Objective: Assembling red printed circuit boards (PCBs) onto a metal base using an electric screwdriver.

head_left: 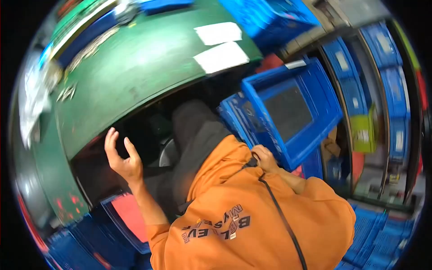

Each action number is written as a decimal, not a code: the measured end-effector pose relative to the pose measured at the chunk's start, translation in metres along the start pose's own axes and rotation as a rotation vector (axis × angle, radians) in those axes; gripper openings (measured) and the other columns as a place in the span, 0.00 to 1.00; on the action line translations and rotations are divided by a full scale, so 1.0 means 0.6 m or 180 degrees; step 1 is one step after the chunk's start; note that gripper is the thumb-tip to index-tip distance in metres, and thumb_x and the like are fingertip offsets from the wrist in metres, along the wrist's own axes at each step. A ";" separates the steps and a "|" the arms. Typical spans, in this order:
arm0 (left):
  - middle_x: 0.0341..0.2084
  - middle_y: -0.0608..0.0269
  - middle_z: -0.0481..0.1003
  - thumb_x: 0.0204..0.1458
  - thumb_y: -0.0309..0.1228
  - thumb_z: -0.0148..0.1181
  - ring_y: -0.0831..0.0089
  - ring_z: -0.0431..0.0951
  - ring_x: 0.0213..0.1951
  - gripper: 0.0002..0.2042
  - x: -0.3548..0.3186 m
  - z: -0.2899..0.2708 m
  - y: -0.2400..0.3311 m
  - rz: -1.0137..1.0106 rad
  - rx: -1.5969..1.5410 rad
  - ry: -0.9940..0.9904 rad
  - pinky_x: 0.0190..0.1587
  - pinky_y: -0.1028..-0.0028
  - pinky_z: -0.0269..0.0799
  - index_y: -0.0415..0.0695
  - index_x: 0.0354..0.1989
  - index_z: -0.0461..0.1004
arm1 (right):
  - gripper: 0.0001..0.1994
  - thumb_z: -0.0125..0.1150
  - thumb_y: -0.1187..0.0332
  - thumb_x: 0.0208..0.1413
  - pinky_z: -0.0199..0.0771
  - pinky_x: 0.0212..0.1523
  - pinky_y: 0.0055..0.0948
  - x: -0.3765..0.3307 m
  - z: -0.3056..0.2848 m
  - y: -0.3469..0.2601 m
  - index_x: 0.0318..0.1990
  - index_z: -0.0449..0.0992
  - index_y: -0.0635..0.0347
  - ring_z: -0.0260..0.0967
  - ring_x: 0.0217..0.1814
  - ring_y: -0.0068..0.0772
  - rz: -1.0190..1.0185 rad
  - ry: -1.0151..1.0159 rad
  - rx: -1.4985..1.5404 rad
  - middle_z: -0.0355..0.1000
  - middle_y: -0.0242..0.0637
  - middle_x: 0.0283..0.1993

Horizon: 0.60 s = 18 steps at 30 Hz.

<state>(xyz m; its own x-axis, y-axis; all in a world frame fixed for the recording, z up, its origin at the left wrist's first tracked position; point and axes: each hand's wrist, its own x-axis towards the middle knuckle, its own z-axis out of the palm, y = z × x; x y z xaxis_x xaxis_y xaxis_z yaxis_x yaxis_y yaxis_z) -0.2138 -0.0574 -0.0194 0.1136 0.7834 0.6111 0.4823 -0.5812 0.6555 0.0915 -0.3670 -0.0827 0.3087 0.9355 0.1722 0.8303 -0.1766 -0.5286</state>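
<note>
My left hand (124,163) is raised in front of the green table's (135,76) near edge, its fingers and thumb apart, with nothing in it. At my right hip, my right hand (267,160) is closed, the fingers curled beside a small dark piece where a black cord (280,210) runs up over my orange top. What those fingers hold is mostly hidden. Just beyond this hand stands a blue crate (327,96), tilted in view, with a dark grey bottom and no contents showing. It rests on another blue crate (234,118).
Two white sheets (221,57) lie on the table's right end, near a blue bin (265,22). Small metal parts (66,93) and a clear plastic bag (35,94) are at its left. Shelves of blue bins (351,90) stand right. A blue crate with a red sheet (130,216) sits lower left.
</note>
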 end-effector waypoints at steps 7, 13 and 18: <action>0.58 0.48 0.59 0.38 0.21 0.61 0.51 0.57 0.61 0.35 0.099 0.099 0.010 0.1265 0.1273 -0.1987 0.62 0.59 0.51 0.43 0.60 0.59 | 0.04 0.54 0.74 0.53 0.71 0.30 0.32 -0.107 -0.015 -0.023 0.35 0.70 0.64 0.73 0.31 0.38 0.1614 0.0142 0.1035 0.72 0.44 0.30; 0.58 0.51 0.62 0.45 0.29 0.53 0.55 0.62 0.59 0.30 0.085 0.128 -0.030 0.1993 0.1761 -0.1372 0.60 0.62 0.57 0.43 0.61 0.59 | 0.03 0.55 0.72 0.53 0.68 0.26 0.26 -0.318 0.064 -0.037 0.33 0.70 0.62 0.70 0.24 0.29 0.2566 0.0889 0.0771 0.69 0.40 0.22; 0.57 0.54 0.65 0.49 0.33 0.48 0.58 0.65 0.58 0.26 0.084 0.119 -0.049 0.2309 0.2019 -0.1172 0.59 0.64 0.59 0.44 0.60 0.62 | 0.05 0.53 0.70 0.55 0.66 0.23 0.27 -0.455 0.075 0.005 0.34 0.70 0.62 0.68 0.22 0.28 0.3447 0.1890 -0.0651 0.70 0.37 0.23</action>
<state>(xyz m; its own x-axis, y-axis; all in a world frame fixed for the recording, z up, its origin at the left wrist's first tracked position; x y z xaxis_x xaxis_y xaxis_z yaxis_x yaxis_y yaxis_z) -0.1601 0.0148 -0.0398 0.7675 0.3717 0.5224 0.5492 -0.8015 -0.2367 -0.0112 -0.6090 -0.1690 0.9943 0.0072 0.1059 0.0599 -0.8621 -0.5033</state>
